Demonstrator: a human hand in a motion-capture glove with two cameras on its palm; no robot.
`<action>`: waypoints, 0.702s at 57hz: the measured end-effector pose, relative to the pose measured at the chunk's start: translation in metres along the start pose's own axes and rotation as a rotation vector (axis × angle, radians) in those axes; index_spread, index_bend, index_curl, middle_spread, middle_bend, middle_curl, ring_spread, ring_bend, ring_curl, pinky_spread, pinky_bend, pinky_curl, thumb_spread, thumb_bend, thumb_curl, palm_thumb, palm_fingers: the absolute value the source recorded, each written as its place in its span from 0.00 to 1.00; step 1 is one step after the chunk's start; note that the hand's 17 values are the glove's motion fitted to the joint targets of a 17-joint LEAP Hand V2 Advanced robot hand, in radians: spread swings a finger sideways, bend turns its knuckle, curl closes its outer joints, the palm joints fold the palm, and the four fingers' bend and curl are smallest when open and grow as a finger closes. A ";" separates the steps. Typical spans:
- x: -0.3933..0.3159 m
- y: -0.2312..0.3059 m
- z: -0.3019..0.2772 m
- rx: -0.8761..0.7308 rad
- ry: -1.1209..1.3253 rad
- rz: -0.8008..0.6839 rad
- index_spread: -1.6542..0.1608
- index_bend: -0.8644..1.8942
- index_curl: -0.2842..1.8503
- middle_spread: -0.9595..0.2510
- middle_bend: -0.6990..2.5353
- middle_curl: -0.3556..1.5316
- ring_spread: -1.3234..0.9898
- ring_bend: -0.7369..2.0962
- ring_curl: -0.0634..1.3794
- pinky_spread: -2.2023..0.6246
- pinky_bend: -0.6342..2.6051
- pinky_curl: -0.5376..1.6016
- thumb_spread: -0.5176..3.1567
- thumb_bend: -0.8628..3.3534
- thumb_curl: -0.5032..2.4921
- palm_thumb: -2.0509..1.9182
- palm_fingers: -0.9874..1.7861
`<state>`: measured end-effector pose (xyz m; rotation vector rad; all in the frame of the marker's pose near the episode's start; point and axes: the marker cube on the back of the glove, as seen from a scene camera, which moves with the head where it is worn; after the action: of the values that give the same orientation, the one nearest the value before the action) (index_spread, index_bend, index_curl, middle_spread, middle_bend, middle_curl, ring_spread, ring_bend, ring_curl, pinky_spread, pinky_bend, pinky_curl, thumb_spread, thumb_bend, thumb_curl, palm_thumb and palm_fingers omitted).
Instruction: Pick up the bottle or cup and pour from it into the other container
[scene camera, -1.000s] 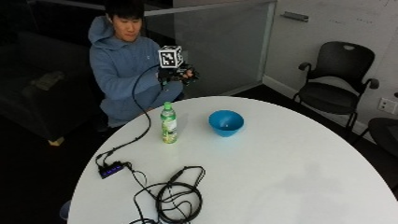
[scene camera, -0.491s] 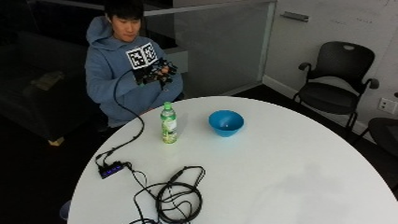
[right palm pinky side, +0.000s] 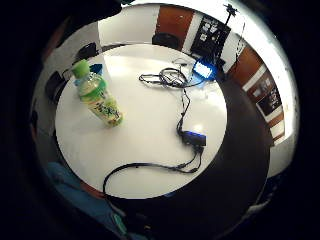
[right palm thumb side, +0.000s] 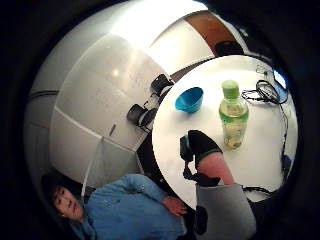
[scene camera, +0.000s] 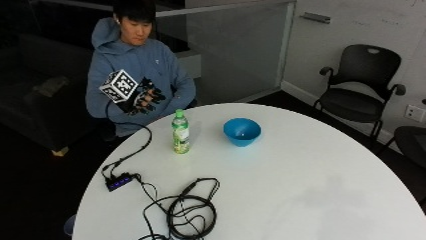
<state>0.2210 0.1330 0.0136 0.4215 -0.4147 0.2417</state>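
Grip (scene camera: 145, 100) lower and nearer than before (fingers spread, empty), bottle (scene camera: 180, 132) just beside it.

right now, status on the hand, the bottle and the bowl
Gloved right hand raised at the table's edge, fingers spread, holding nothing. Bottle upright, capped, untouched. Blue bowl beside it, apart. Cables lie nearer the camera, not between.
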 end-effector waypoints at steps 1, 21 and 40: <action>0.003 0.002 0.002 -0.001 -0.014 0.006 0.71 0.36 0.25 0.80 0.28 0.35 0.64 0.42 0.24 0.86 0.35 0.37 0.40 0.20 0.31 0.69 0.45; 0.041 -0.011 0.068 0.023 -0.655 0.052 0.72 0.36 0.24 0.82 0.27 0.36 0.64 0.44 0.25 0.86 0.36 0.37 0.39 0.20 0.31 0.69 0.44; 0.041 -0.021 0.138 0.016 -0.879 0.133 0.71 0.35 0.23 0.85 0.27 0.35 0.65 0.46 0.26 0.87 0.39 0.38 0.38 0.20 0.30 0.69 0.41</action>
<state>0.2173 0.0593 0.1386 0.5041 -1.3060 0.1776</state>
